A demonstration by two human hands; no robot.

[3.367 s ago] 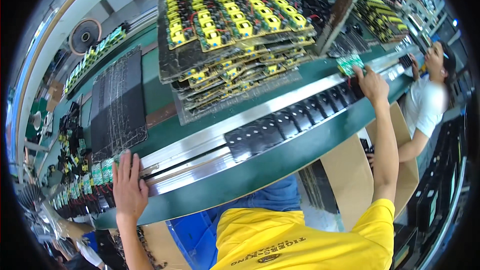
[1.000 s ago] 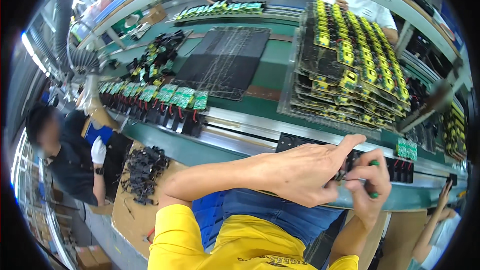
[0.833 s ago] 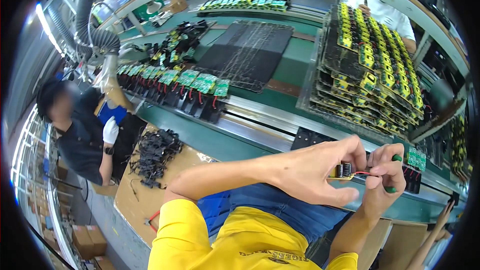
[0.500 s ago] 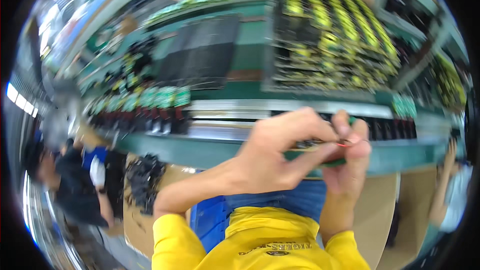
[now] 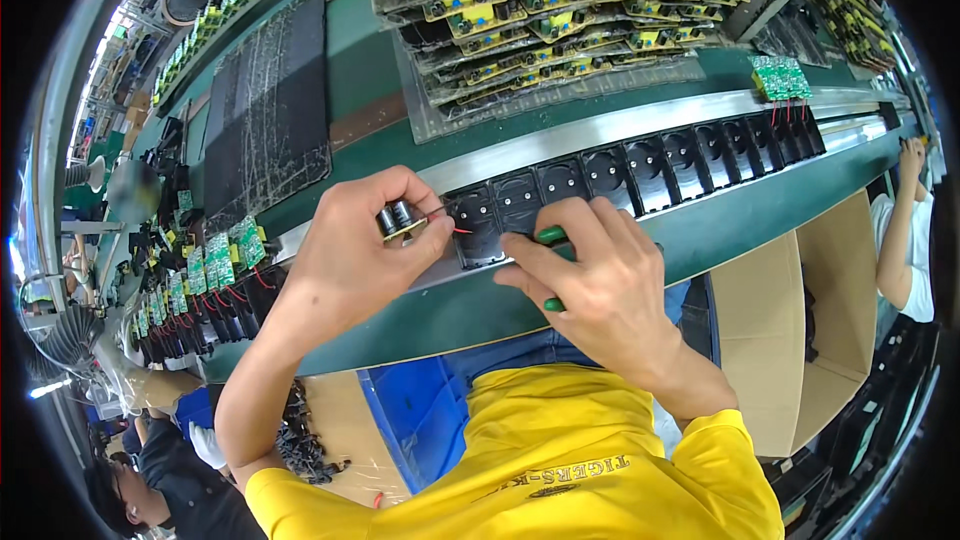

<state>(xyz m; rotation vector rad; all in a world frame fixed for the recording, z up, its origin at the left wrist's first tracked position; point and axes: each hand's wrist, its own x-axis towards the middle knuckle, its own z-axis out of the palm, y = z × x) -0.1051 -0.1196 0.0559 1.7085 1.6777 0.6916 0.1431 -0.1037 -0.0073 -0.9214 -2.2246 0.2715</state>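
A small circuit board with two black capacitors [image 5: 398, 219] was pinched between the closed fingers [image 5: 420, 202] of the left hand [image 5: 355, 260], its red lead pointing toward three o'clock at the nearest black plastic housing [image 5: 478, 227]. A green-handled tool [image 5: 551, 236] was gripped in the closed right hand [image 5: 600, 290], just beside that housing. The board was not yet seated, by the look of it. A row of empty black housings [image 5: 660, 160] was lined along the metal rail of the green table [image 5: 640, 250] toward two o'clock, apparently left to fill. At nine o'clock, housings with green boards [image 5: 215, 260] already fitted were seen. Stacked trays of yellow parts [image 5: 560, 10] were piled at twelve o'clock.
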